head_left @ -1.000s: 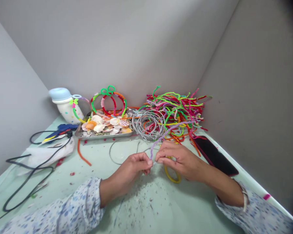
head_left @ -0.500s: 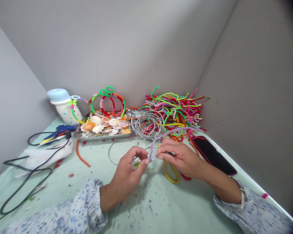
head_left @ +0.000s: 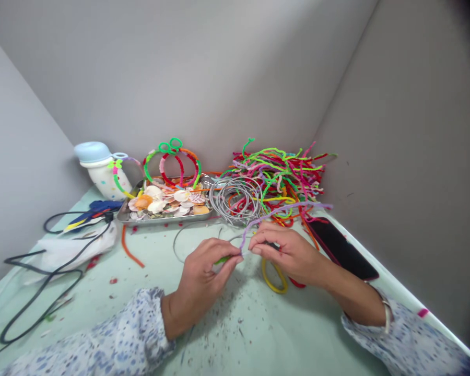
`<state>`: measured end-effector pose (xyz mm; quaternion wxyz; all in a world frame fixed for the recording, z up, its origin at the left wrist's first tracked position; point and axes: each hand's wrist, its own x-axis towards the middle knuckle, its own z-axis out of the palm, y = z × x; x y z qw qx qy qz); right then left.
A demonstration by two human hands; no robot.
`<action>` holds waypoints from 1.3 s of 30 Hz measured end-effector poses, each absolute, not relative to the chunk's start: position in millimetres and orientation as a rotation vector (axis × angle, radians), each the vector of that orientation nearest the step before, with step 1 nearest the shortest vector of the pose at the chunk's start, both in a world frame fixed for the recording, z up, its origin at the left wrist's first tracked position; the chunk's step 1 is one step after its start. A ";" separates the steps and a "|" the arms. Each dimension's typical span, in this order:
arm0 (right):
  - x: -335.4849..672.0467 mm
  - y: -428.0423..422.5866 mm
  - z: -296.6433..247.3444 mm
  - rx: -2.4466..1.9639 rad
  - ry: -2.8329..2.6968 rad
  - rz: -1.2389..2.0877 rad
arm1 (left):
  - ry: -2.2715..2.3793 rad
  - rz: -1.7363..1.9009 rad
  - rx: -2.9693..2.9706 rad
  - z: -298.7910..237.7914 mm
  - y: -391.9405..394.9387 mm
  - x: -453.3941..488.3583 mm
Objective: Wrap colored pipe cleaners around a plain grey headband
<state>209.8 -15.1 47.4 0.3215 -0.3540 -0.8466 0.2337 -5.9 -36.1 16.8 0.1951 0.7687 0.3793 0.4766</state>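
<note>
My left hand [head_left: 206, 277] pinches one end of a purple pipe cleaner [head_left: 280, 209] between thumb and forefinger. The strip curves up and away to the right, behind my other hand. A short green piece [head_left: 222, 259] shows under the left fingers. My right hand [head_left: 288, 253] is closed in a pinch just right of that end; what its fingertips hold is too small to make out. Beneath the right hand a yellow loop [head_left: 274, 277] and a bit of red [head_left: 296, 283] stick out, the rest hidden. A thin grey wire [head_left: 176, 243] loops on the table behind my hands.
Behind stand a metal tray of shells [head_left: 164, 222], pipe-cleaner hoops [head_left: 198, 167], a coil of grey wire [head_left: 219, 206] and a heap of pipe cleaners [head_left: 285, 167]. A phone [head_left: 344, 250] lies right. At left are a white bottle [head_left: 107, 180], a black cable [head_left: 19, 308] and a plastic bag [head_left: 74, 245].
My left forefinger has come down onto the thumb, closing over the purple pipe cleaner's end. The strip's far tip has swung slightly right. My right hand has barely moved.
</note>
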 end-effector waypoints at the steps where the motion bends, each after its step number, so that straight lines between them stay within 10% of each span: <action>1: 209.7 -15.4 47.9 -0.932 -2.221 0.621 | 1.059 1.346 2.169 16.8 -36.1 -6.1; 39: 207.3 -19.3 56.8 -0.798 -2.467 0.414 | 0.981 0.887 2.058 21.3 -37.4 -3.6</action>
